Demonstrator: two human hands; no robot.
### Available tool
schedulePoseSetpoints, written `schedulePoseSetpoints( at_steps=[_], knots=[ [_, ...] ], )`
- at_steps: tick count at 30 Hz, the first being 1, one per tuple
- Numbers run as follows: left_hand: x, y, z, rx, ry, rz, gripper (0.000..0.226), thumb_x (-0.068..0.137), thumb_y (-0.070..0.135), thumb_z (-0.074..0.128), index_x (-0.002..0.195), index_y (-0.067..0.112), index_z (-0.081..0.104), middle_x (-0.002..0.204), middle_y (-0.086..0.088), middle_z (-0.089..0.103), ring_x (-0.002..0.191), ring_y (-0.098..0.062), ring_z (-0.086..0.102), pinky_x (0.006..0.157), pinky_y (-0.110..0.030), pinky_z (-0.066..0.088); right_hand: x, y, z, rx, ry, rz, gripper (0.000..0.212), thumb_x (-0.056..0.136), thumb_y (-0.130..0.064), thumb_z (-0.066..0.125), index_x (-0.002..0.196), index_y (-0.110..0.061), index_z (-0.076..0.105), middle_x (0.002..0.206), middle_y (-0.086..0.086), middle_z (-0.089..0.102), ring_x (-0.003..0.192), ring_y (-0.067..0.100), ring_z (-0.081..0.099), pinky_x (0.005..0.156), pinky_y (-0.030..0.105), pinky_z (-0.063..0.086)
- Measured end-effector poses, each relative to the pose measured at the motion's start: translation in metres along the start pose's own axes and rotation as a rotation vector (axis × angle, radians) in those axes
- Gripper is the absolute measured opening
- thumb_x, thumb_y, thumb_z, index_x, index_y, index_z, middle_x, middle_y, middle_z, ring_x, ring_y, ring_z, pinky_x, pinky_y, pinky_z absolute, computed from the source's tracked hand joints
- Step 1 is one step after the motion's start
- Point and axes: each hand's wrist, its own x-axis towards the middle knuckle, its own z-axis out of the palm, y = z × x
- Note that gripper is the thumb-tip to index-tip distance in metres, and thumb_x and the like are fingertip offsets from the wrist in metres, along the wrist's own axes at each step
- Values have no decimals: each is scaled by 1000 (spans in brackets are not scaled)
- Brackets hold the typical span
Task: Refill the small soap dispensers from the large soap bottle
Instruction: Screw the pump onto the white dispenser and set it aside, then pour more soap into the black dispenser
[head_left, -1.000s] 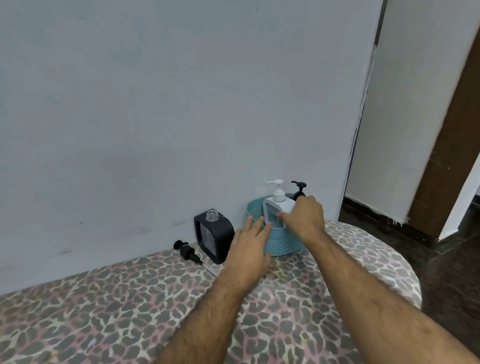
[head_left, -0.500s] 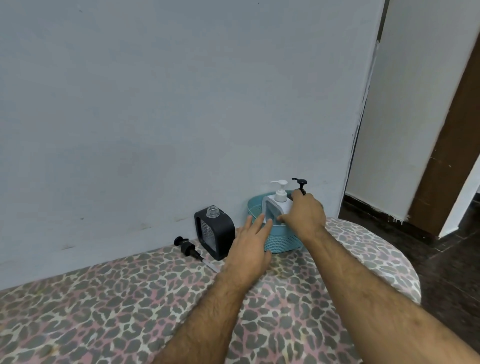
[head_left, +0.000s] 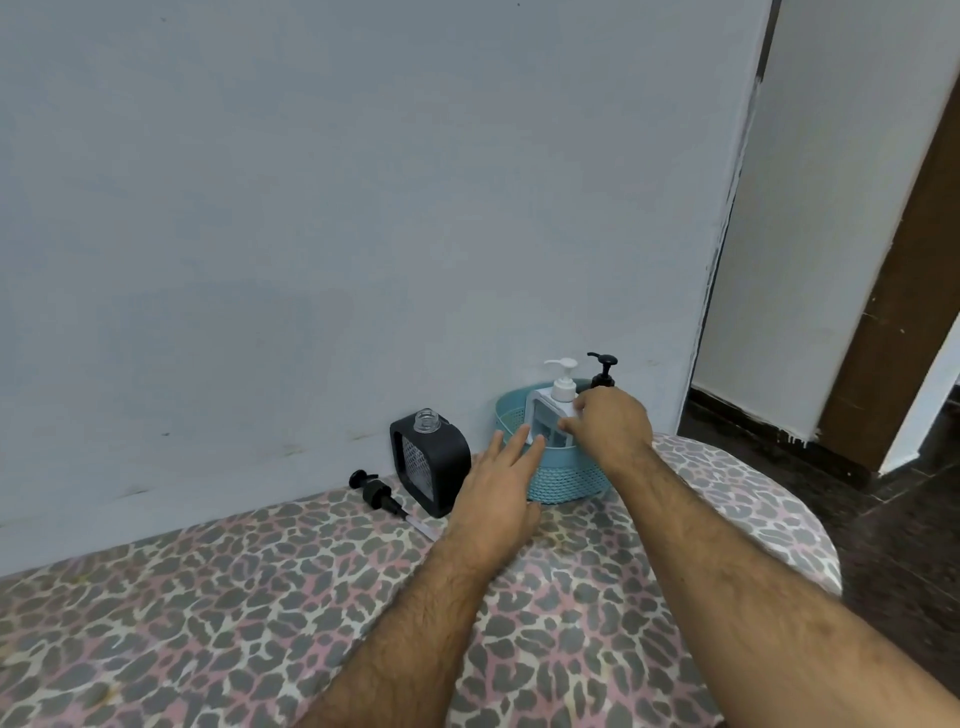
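A grey-blue wall (head_left: 337, 208) fills most of the view, and against it stands a table covered with a leopard-print cloth (head_left: 234, 597). At the right there is a brown door frame (head_left: 904, 291) and a dark floor (head_left: 909, 519).

On the cloth, close to the wall, stands a round turquoise basket (head_left: 569, 475). The left hand (head_left: 498, 491) reaches to the front of this basket with straight, spread fingers; the fingertips touch its rim and hold nothing. The right hand (head_left: 610, 423) is over the basket and its fingers are curled around the white soap dispenser (head_left: 550, 413), which stands upright inside the basket with its white pump on top. Behind the right hand, also in the basket, rises the black pump (head_left: 602, 370) of another bottle; the body of that bottle is hidden, so I cannot tell its size.

Just left of the basket stands a black soap dispenser (head_left: 428, 462) on the cloth. Its clear neck is open, without a pump. Left of it, a loose black pump head (head_left: 376, 491) lies on its side on the cloth, and its thin tube points toward the left hand.
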Motion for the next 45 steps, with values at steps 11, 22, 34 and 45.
schedulePoseSetpoints(
  at_steps=[11, 22, 34, 45],
  knots=[
    [-20, 2, -15, 12, 25, 53, 79, 96, 29, 57, 158, 23, 8, 166, 0, 1, 152, -15, 3, 124, -37, 12, -19, 7, -5, 273, 160, -110, 34, 89, -31, 61, 119, -19, 68, 106, 4, 70, 90, 21, 63, 76, 32, 49],
    [-108, -68, -68, -62, 188, -228, 68, 98, 47, 52, 156, 26, 23, 162, 7, 23, 147, -10, 22, 117, -28, 15, -106, -57, 2, 836, 76, -109, 7, 91, -26, 67, 93, -20, 69, 83, -8, 65, 76, 3, 59, 67, 18, 44],
    [-146, -122, -79, -70, 145, -446, 75, 97, 49, 53, 157, 24, 16, 164, 3, 18, 149, -14, 20, 119, -34, 16, -111, -120, 49, 851, -138, 25, 92, 78, -40, 80, 149, -12, 29, 143, 6, 50, 129, 23, 50, 104, 37, 43],
    [-167, -123, -81, -139, 173, -445, 75, 95, 44, 58, 156, 22, 21, 163, 2, 23, 146, -15, 28, 121, -36, 23, -113, -126, 47, 859, -134, 41, 46, 81, -23, 77, 115, -9, 51, 105, 1, 60, 93, 19, 58, 67, 22, 44]
  ],
)
